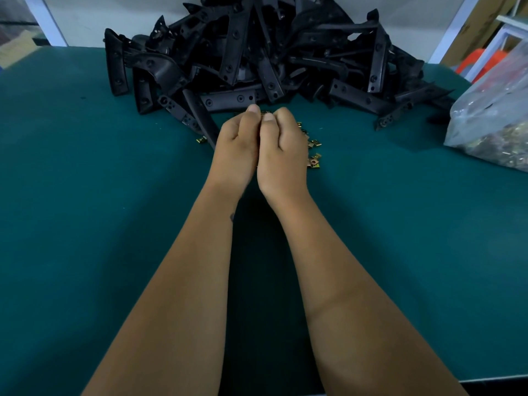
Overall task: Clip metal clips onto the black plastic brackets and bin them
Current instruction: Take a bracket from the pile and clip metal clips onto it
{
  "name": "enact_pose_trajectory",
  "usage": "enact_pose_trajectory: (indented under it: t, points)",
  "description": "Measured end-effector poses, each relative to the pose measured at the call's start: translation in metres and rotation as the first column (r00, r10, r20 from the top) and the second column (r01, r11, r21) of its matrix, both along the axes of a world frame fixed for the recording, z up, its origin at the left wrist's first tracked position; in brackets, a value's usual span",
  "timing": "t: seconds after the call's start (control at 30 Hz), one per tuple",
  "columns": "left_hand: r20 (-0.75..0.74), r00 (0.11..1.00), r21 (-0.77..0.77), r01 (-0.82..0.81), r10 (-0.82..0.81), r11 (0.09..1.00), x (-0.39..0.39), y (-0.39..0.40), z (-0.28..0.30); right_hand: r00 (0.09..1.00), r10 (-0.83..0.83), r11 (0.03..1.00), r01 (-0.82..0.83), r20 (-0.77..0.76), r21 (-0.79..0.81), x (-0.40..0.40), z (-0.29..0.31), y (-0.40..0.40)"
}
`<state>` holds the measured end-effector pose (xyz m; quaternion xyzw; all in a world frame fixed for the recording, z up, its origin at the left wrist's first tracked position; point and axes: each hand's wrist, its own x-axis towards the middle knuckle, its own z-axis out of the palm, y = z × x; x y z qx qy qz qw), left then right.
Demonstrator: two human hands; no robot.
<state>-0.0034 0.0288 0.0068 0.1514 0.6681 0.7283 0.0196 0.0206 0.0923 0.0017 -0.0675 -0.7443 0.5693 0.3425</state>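
Brackets [257, 52], black plastic with screw holes and curved arms, lie heaped at upper centre of the green tabletop [85, 195]. Just below the heap, left hand [237, 141] and right hand [281, 144] are pressed together, fingers curled, thumbs pinching what looks like a brass-coloured clip [265, 112] between them; neither holds a bracket. Loose clips [313, 155] are scattered right of the hands, and a clear bag [491, 121] of more sits at the right edge. Seemingly a clip is being readied; next comes picking a bracket and pushing the clip onto its edge. No bin shows.
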Motion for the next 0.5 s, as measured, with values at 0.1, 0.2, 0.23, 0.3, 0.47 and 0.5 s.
enact_pose_trajectory:
  t: [0.1,0.2,0.23,0.3,0.47,0.5]
  points:
    - [0.013,1.0,-0.019,-0.012,0.012,1.0,0.0,0.0,0.0,1.0,0.025,1.0,-0.025,0.01,0.008,-0.001,0.0,0.0]
    - [0.068,0.997,-0.02,-0.028,0.03,0.999,-0.002,-0.001,0.0,0.997,0.07,0.998,-0.07,0.018,0.003,0.0,0.0,0.003]
    - [0.107,0.994,-0.005,-0.025,0.025,1.0,-0.004,-0.002,0.0,0.996,0.085,0.996,-0.085,0.016,-0.008,0.001,-0.001,0.004]
    - [0.169,0.985,0.006,-0.019,0.017,1.0,-0.007,-0.003,0.001,0.996,0.085,0.996,-0.085,-0.004,-0.008,0.003,-0.001,0.006]
    - [0.158,0.987,0.059,0.025,-0.034,0.998,-0.01,-0.005,-0.001,0.998,0.063,0.993,-0.062,-0.009,0.101,0.005,0.0,0.008]
    - [0.155,0.987,0.062,0.032,-0.041,0.998,-0.012,-0.005,-0.002,0.998,0.061,0.99,-0.061,0.01,0.125,0.005,0.0,0.008]
